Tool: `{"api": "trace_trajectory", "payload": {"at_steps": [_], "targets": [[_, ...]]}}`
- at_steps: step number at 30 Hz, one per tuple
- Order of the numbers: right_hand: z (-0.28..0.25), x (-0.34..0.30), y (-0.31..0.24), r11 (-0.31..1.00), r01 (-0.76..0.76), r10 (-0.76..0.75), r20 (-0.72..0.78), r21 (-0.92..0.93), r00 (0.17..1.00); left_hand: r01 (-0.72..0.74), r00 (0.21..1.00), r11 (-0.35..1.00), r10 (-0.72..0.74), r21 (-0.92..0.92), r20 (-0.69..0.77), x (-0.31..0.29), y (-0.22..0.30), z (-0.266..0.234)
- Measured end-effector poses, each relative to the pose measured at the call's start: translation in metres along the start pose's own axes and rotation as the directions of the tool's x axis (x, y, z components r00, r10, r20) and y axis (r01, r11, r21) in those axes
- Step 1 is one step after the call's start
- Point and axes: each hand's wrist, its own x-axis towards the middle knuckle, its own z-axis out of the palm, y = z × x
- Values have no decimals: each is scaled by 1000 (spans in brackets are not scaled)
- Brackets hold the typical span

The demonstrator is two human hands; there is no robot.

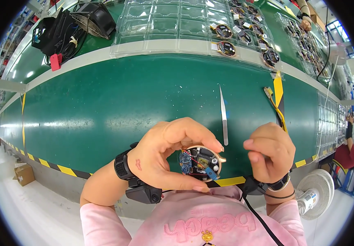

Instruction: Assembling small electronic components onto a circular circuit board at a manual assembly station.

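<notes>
My left hand (166,153) grips a round electronic assembly (200,162) with a gold rim, a blue circuit board and thin red wires, held close to my chest. My right hand (269,151) hovers just right of it with the fingers curled loosely; nothing shows in it. Metal tweezers (223,115) lie on the green belt (103,106) just beyond both hands. A yellow cable with a small connector (272,100) runs down toward my right hand.
Clear plastic trays (169,24) sit across the belt's far side, some holding round assemblies (226,48). A black fan and cables (74,26) are at the far left. A white fan (318,194) stands at lower right. Another person's hand (306,22) is far right.
</notes>
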Motion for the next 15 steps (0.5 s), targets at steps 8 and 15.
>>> {"api": "trace_trajectory", "payload": {"at_steps": [8,15], "targets": [[-17,-12,29,939,-177,129,-176,-293,976,284,929,931,-208,231,-306,10,-20,-8],[-52,-84,65,572,-483,350,-336,-663,875,260,934,938,-185,227,-305,3,-32,-10]]}}
